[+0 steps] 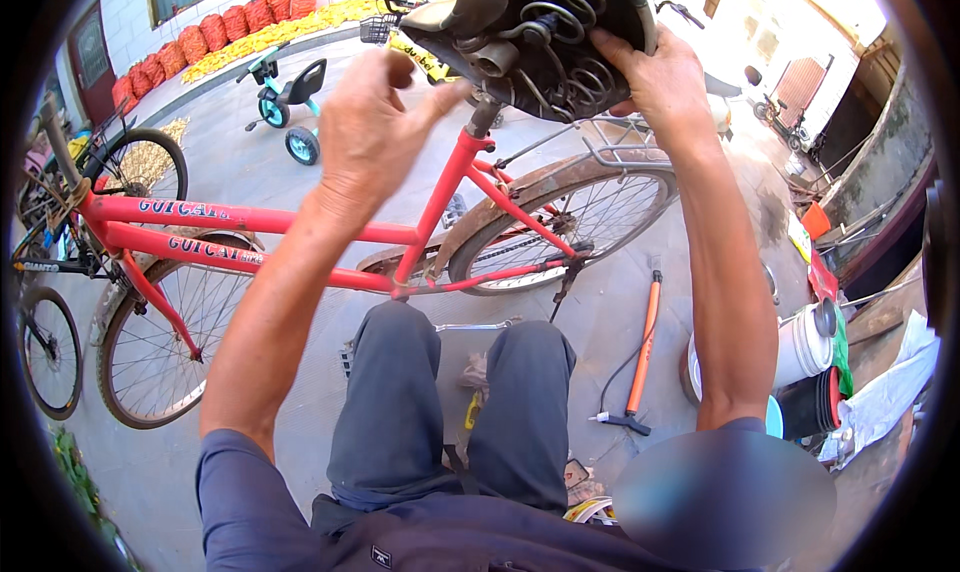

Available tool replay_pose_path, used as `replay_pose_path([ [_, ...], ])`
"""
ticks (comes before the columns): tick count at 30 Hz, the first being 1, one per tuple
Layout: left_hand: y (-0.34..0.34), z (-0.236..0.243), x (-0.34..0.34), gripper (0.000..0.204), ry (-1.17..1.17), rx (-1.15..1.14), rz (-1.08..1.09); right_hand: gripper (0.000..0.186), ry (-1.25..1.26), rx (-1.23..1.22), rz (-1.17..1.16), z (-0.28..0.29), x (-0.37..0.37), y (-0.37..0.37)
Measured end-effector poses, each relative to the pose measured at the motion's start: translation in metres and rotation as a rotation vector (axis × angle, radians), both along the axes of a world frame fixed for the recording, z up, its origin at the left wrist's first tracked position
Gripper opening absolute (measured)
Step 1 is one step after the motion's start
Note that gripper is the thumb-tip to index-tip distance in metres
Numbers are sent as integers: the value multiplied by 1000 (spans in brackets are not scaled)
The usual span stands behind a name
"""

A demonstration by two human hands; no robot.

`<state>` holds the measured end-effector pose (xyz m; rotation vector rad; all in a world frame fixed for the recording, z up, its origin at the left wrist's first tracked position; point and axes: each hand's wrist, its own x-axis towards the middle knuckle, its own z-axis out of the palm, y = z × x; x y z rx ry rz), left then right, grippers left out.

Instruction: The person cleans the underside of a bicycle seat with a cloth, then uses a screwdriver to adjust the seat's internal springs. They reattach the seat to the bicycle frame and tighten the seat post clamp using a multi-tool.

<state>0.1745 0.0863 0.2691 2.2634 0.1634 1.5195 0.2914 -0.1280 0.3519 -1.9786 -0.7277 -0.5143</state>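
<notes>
A black bicycle saddle (540, 47) is tipped up so that its underside, with coil springs and a metal clamp, faces me. My right hand (665, 82) grips its right edge, thumb on the underside. Just below the clamp rises the seat post (484, 115) of a red bicycle frame (440, 207); I cannot tell whether the two are joined. To the left of the post, my left hand (375, 122) is raised with its thumb stretched toward the clamp and its fingers bent apart from it. Nothing shows in that hand.
A wrench (472, 326) lies between my knees. To the right are an orange hand pump (645, 347) and a white bucket (803, 344). Another bicycle (50, 352) stands at left, a child's tricycle (290, 97) beyond the frame. Red mesh sacks (235, 22) line the far wall.
</notes>
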Motion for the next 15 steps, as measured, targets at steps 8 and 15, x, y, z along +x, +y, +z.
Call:
replay_pose_path([
  [8,-43,-1,46,69,-16,-415,-105,37,-112,66,-15,-15,9,11],
  [15,-53,5,66,58,-48,-510,-212,37,-312,40,-31,-15,26,-2],
])
